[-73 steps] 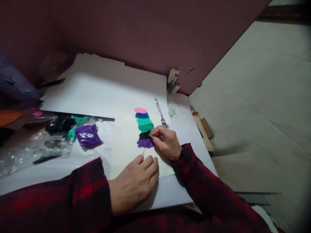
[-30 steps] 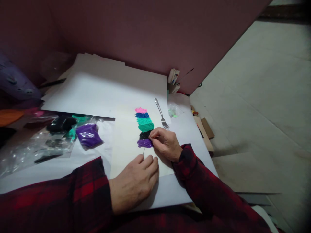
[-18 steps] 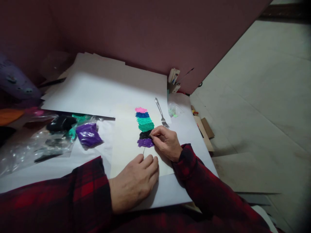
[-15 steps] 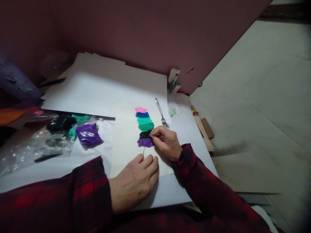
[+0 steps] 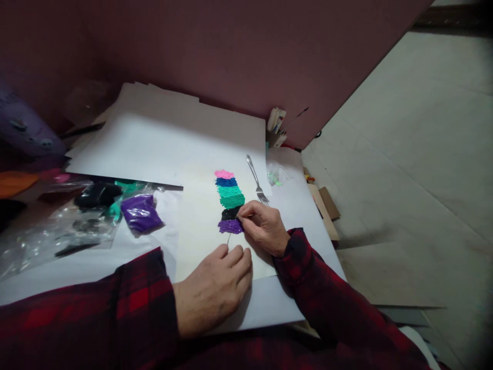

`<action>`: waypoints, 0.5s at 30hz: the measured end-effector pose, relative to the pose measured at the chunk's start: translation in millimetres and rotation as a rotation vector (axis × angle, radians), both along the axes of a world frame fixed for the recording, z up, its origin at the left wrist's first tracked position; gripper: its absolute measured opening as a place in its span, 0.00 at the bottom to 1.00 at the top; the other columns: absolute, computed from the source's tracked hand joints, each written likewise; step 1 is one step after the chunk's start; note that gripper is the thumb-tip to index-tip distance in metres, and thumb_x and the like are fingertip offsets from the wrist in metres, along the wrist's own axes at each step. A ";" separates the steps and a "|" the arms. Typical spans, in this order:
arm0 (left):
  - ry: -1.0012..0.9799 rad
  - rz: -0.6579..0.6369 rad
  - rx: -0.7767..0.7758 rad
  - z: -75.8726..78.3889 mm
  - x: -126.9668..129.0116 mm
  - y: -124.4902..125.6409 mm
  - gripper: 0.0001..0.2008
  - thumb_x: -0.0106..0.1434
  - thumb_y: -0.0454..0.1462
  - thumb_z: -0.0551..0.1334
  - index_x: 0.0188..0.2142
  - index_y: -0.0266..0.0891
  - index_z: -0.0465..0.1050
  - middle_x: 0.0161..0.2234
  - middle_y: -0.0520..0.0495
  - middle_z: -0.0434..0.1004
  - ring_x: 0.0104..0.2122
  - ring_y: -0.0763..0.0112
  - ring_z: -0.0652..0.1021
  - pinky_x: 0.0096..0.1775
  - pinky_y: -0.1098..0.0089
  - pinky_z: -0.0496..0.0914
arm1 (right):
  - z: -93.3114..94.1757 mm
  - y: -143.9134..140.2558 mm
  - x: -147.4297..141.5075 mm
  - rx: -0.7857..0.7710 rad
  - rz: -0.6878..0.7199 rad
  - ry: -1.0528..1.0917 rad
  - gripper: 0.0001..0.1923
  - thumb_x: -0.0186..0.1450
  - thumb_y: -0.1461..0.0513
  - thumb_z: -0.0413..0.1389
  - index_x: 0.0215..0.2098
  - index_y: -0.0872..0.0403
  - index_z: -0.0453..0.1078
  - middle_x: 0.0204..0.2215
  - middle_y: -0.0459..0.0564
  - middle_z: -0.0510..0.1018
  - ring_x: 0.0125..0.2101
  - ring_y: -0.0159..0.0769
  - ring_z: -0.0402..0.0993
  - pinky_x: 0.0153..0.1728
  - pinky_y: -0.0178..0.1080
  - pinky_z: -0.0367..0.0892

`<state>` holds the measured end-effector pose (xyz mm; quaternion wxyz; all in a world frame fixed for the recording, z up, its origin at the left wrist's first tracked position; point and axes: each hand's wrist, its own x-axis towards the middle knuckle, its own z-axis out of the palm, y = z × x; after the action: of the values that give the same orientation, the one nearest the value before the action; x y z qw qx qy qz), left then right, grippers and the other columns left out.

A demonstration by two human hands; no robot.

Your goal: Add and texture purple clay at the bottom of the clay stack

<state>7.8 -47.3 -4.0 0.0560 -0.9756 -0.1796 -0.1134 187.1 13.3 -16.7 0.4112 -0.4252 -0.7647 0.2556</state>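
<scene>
My left hand [image 5: 215,288] lies palm down on the lower part of a cream sheet [image 5: 196,205], fingers bent and slightly apart, thumb hidden. A thin line [image 5: 229,238] runs from near its fingers to the clay; whether drawn or a thin object, I cannot tell. With thumb and forefinger pinched, my right hand [image 5: 264,226] touches the right end of a black modelling clay band [image 5: 230,213]. Whatever is in the pinch is too small to name. Around it sit textured bands of purple clay [image 5: 230,226], green clay [image 5: 232,196], blue clay [image 5: 225,182] and pink clay [image 5: 224,174].
A fork [image 5: 257,180] lies right of the clay bands. Large white sheets [image 5: 173,128] spread behind, against the wall. At left are bagged purple clay [image 5: 141,213], bagged black clay [image 5: 98,195] and clear plastic bags. A small bag [image 5: 276,176] sits near the right edge.
</scene>
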 end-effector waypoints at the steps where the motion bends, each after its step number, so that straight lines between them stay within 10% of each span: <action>1: 0.001 -0.001 -0.001 0.0 -0.2 -0.1 0.14 0.67 0.31 0.52 0.48 0.30 0.69 0.50 0.35 0.70 0.42 0.56 0.71 0.38 0.59 0.65 | 0.1 -0.1 0.0 0.000 0.001 -0.003 0.08 0.60 0.71 0.52 0.29 0.53 0.65 0.29 0.46 0.73 0.31 0.33 0.70 0.35 0.38 0.67; 15: 0.008 -0.003 -0.006 0.4 0.0 0.5 0.15 0.67 0.31 0.50 0.48 0.29 0.70 0.50 0.35 0.71 0.42 0.56 0.71 0.37 0.60 0.66 | 1.0 -2.2 -0.8 -0.012 0.031 0.005 0.08 0.60 0.72 0.52 0.28 0.52 0.64 0.30 0.47 0.73 0.31 0.33 0.70 0.35 0.38 0.67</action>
<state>7.8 -46.8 -3.6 0.0539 -0.9764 -0.1783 -0.1089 186.3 11.1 -15.6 0.4066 -0.4150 -0.7687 0.2675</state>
